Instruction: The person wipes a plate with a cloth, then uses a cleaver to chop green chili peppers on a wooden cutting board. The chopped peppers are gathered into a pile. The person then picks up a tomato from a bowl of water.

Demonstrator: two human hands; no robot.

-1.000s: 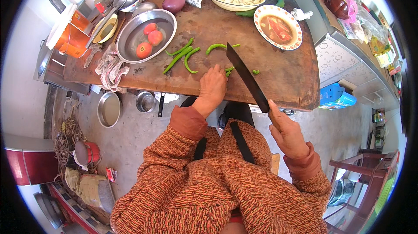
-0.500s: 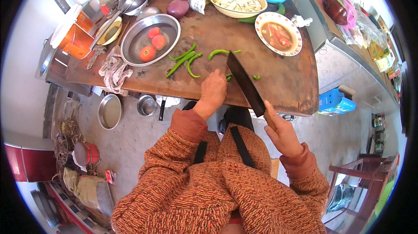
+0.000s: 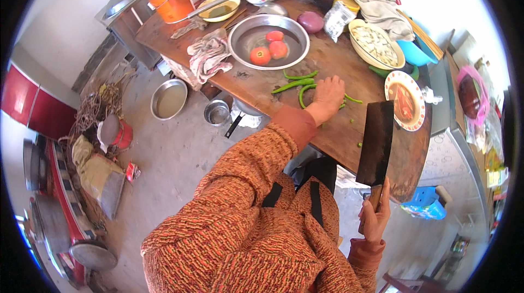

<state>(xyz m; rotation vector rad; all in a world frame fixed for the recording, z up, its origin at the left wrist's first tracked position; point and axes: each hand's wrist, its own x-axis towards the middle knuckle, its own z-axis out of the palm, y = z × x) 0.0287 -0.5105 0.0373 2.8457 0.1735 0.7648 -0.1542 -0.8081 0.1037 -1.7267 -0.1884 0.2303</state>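
Observation:
My right hand point(image 3: 375, 221) grips the wooden handle of a cleaver point(image 3: 376, 140). Its dark, wide blade points up and away past the table's near edge. Over the wooden table point(image 3: 382, 94), my left hand point(image 3: 328, 96) reaches out with its fingers extended, covering part of a green chili pepper point(image 3: 353, 99). Whether its fingertips touch that pepper is hidden. More long green chili peppers point(image 3: 293, 85) lie just left of this hand. Small cut pepper pieces point(image 3: 359, 144) are scattered between the left hand and the blade.
A metal basin point(image 3: 243, 55) with three tomatoes point(image 3: 278, 49) stands beyond the peppers. To the right are a patterned plate point(image 3: 390, 83) of reddish strips in liquid and a yellow bowl point(image 3: 357, 24) of white chunks. A crumpled cloth point(image 3: 210, 55) hangs at the left table edge.
The view has turned. My left hand has moved forward from beside the cut pieces to the whole peppers. The cleaver has been drawn back toward me and to the right, away from the cut pieces.

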